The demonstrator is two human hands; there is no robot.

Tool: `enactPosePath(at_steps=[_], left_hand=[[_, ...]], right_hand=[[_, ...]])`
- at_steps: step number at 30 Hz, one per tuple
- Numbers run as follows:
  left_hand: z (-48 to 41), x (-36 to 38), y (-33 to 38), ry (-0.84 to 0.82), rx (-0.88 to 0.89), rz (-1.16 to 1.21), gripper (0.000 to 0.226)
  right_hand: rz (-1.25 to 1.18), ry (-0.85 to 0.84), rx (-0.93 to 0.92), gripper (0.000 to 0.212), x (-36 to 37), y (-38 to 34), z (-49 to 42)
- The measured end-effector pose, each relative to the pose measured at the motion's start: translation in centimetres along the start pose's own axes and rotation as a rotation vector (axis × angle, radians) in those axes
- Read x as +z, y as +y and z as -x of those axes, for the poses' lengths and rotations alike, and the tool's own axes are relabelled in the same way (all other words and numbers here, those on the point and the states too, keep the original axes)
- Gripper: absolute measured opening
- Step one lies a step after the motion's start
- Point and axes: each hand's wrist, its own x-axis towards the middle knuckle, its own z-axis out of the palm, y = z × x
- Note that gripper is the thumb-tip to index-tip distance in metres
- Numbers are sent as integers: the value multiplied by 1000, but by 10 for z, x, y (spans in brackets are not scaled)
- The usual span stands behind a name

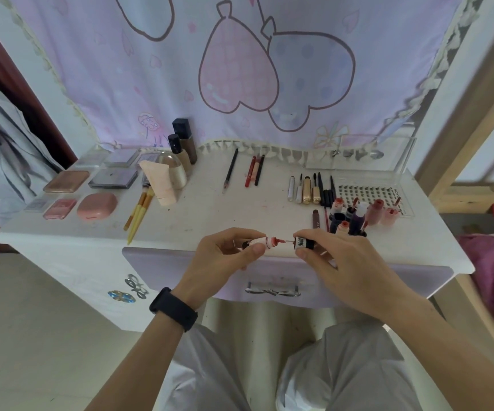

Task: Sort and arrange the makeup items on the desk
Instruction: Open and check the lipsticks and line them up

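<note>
Over the front edge of the white desk (198, 215), my left hand (225, 256) grips a small lip gloss tube (259, 241) lying sideways, its red-stained neck pointing right. My right hand (337, 262) pinches the tube's black cap (302, 242), and the red wand tip sits at the tube's mouth. A cluster of opened lip gloss tubes and caps (358, 215) stands just behind my right hand.
Compacts and palettes (91, 188) lie at the left, with foundation bottles (180, 149) and brushes (139, 212) beside them. Pencils (251, 170) lie at the back centre, mascaras (311, 188) and a lash tray (370, 194) at the right. A drawer handle (272, 290) is below my hands.
</note>
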Motion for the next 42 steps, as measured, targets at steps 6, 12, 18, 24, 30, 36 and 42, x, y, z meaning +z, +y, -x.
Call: enactPosePath(at_steps=[6,12,18,24,30,36,42], left_hand=[[2,-2,-6,-2,13,-117,29],[3,5,-7,46,64,-183,24],[0,14,-6,97,61,-97,23],[-9,37,10,59,78,-33,22],[-18,83,19,73,149,-136,20],[-18,150,20,71,114,-230,19],[-31,215,4,183,43,-484,30]], right_hand=[[-47,-23,47,51,3,4,3],[-191,-87,125,41,7,3,5],[-610,-13,255,27,7,-1,11],[-869,106,351,31,-2,8,32],[-837,259,437,17,-13,38,66],[-601,392,549,22,-32,77,98],[-435,482,589,14,-51,115,109]])
